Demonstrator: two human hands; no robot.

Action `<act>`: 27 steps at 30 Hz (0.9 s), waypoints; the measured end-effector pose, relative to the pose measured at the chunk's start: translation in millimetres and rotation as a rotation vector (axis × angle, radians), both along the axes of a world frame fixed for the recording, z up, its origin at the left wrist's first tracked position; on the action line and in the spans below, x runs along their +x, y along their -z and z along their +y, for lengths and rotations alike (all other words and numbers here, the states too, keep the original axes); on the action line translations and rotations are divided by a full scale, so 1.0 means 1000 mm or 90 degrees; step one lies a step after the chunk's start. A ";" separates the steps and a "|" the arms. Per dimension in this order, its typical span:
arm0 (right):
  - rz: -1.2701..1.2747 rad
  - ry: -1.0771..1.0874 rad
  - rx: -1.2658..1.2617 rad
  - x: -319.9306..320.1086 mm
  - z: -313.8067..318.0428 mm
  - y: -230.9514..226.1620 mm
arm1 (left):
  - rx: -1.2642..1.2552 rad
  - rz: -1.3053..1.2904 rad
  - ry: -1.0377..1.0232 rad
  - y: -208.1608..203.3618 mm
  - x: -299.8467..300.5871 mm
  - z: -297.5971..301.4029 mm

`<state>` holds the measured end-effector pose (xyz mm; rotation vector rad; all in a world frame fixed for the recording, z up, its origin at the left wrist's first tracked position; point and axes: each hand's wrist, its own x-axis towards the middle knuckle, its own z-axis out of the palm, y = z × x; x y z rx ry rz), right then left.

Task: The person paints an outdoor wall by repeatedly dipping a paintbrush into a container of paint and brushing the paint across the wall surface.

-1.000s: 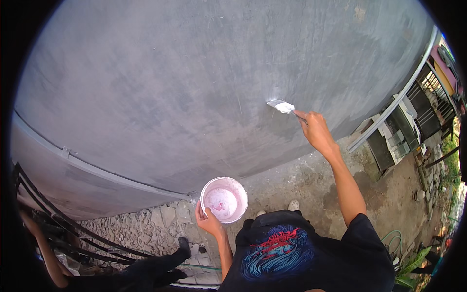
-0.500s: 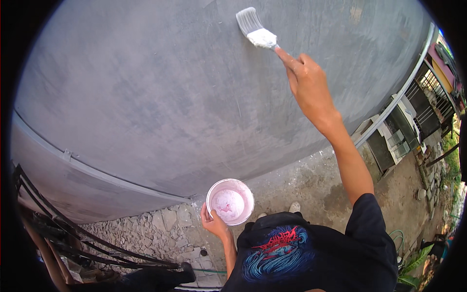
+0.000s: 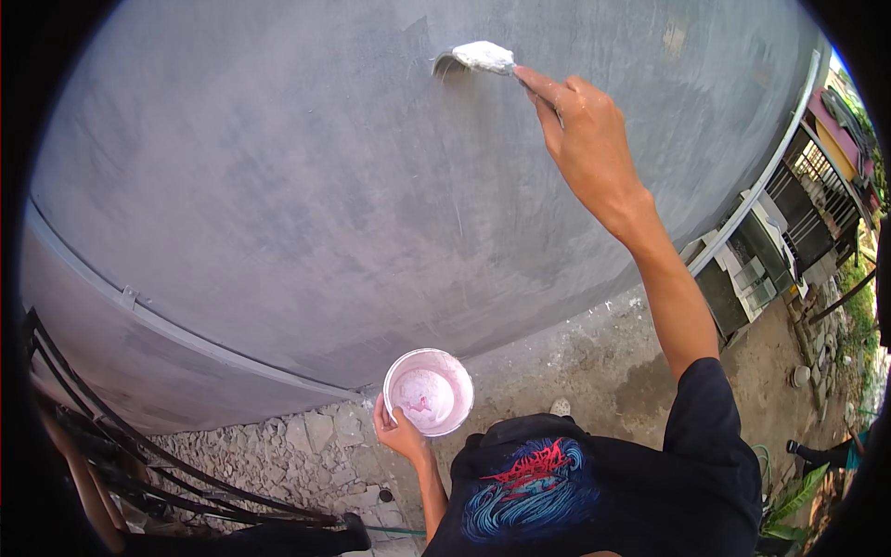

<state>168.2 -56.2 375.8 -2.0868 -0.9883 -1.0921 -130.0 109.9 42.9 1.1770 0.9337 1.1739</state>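
Observation:
My right hand (image 3: 589,139) is closed round the handle of a paintbrush (image 3: 484,58), raised against the upper part of a grey wall (image 3: 306,186). White paint coats the base of the brush, and its bristles bend to the left where they press on the wall. Lower down, my left hand (image 3: 401,434) grips the rim and side of a small white bucket (image 3: 429,392). Inside the bucket, pinkish-white paint covers the bottom and smears the walls.
Broken stone paving (image 3: 278,455) lies at the lower left, beside black metal railings (image 3: 139,441). A pipe (image 3: 752,200) runs up the wall's right edge. Past it stand a cabinet-like unit (image 3: 747,269) and a small pail (image 3: 799,376). Another person (image 3: 835,455) shows at the far right.
My right hand has shifted slightly up and left; the brush has turned from bristles pointing up to bristles bent leftward on the wall. The bucket has drifted a little left and down.

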 end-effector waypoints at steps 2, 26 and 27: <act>-0.065 0.019 0.032 0.000 0.000 -0.019 | 0.002 -0.007 0.008 0.000 0.003 -0.002; -0.232 0.027 0.137 0.025 -0.017 -0.092 | 0.006 -0.011 0.070 0.012 0.015 0.019; -0.293 -0.035 0.152 0.027 -0.022 -0.091 | 0.013 0.000 0.078 0.014 0.017 0.018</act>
